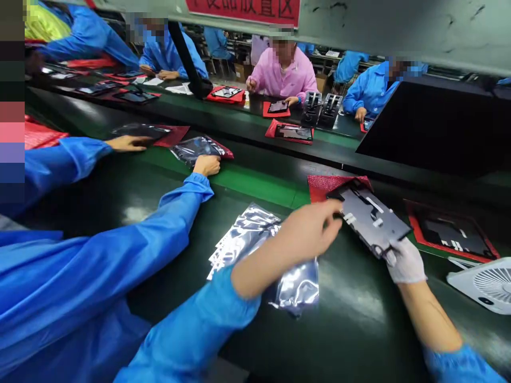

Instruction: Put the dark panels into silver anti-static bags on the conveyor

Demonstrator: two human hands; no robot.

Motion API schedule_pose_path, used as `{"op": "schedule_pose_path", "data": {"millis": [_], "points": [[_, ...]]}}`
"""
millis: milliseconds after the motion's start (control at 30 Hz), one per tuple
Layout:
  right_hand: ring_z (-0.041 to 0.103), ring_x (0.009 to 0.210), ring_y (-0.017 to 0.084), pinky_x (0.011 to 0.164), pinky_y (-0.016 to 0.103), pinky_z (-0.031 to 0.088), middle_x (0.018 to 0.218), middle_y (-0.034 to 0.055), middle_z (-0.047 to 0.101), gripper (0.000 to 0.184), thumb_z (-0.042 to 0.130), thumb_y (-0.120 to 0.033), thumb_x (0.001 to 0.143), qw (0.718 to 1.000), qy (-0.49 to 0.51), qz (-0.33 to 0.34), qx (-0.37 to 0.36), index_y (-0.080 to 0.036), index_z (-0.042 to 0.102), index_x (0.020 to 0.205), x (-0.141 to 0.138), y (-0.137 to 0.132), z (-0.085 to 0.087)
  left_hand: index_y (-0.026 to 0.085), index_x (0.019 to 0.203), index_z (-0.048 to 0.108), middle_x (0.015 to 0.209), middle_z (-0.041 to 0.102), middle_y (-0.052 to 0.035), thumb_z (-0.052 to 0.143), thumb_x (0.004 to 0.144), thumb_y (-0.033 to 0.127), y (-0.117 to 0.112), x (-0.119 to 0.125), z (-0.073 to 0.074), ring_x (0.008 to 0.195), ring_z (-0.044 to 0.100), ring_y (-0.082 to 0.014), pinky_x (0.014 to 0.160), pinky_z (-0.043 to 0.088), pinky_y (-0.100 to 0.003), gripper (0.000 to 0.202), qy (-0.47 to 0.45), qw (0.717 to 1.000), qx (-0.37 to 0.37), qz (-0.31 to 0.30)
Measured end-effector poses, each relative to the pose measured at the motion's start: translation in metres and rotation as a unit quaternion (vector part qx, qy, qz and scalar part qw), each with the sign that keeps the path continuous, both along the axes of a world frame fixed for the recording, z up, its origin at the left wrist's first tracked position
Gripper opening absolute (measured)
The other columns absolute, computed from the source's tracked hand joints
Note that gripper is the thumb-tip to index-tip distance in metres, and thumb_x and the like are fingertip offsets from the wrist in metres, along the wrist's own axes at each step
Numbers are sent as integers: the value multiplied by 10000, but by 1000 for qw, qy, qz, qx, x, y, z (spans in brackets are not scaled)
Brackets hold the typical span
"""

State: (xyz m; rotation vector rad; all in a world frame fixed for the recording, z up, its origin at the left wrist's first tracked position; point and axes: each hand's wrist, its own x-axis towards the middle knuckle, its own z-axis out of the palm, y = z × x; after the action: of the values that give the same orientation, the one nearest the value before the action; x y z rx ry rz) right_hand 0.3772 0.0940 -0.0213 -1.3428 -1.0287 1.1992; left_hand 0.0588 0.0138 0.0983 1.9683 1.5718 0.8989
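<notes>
I hold a dark flat panel (369,218) with white labels, tilted above a red pad (321,186). My left hand (309,229) pinches the panel's left edge, fingers closed. My right hand (404,260), in a white glove, grips the panel's lower right corner. Beneath my left forearm lies a stack of silvery antistatic bags (255,239) on the dark green bench (359,319).
A co-worker's blue sleeve (120,244) reaches from the left to a bagged panel (199,149). Another red tray with a panel (451,234) lies at the right, beside a white fan (487,282). Several people work across the conveyor (255,183).
</notes>
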Motion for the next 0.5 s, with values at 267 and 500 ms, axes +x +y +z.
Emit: {"op": "schedule_pose_path", "data": {"millis": [267, 500], "points": [[307, 300, 44, 260, 190, 324, 623, -14, 668, 355, 959, -373, 697, 972, 200, 65, -101, -177, 769, 926, 26, -51, -15, 193, 1261, 715, 1248, 721, -115, 895, 902, 405, -27, -9, -129, 1218, 641, -341, 1083, 504, -548, 454, 138, 990, 35, -16], [357, 324, 41, 287, 176, 366, 704, 6, 723, 409, 980, -352, 709, 968, 229, 64, -78, -158, 773, 1003, 8, -44, -5, 213, 1328, 679, 1231, 743, -93, 894, 908, 299, -21, -13, -134, 1175, 662, -298, 1050, 502, -482, 480, 84, 989, 120, -5]]}}
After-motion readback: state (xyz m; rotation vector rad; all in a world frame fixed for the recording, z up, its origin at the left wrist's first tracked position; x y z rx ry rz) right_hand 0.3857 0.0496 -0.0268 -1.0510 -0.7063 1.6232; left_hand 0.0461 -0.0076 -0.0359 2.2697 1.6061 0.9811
